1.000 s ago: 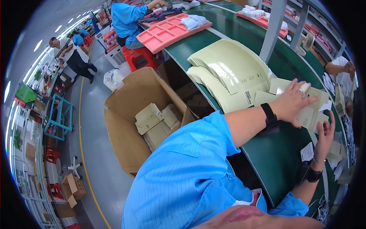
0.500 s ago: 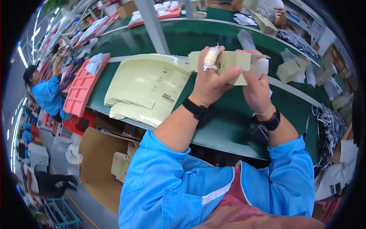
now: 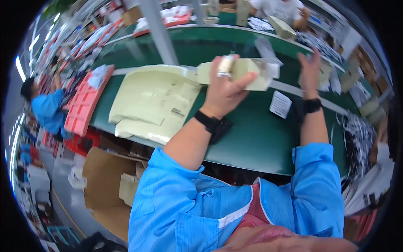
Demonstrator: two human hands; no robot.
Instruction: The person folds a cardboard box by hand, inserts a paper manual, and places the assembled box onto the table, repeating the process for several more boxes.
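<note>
Pale yellow-green carton point(image 3: 244, 66), folded card, flaps jutting at right end, held over green bench point(image 3: 252, 138). Left grip point(image 3: 224, 90) pinches it, thumb against fingers; right grip point(image 3: 310, 73) spread, blurred, apart from carton.

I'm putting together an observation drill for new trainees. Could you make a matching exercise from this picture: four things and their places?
1. Small pale box
2. Paper slip
3. Big brown carton
4. Stack of pale sheets

A. On the table, between left hand and right hand
B. On the table, left of both hands
C. In the left hand
D. Below the table's near edge

Pairs: 1-C, 2-A, 3-D, 4-B
</note>
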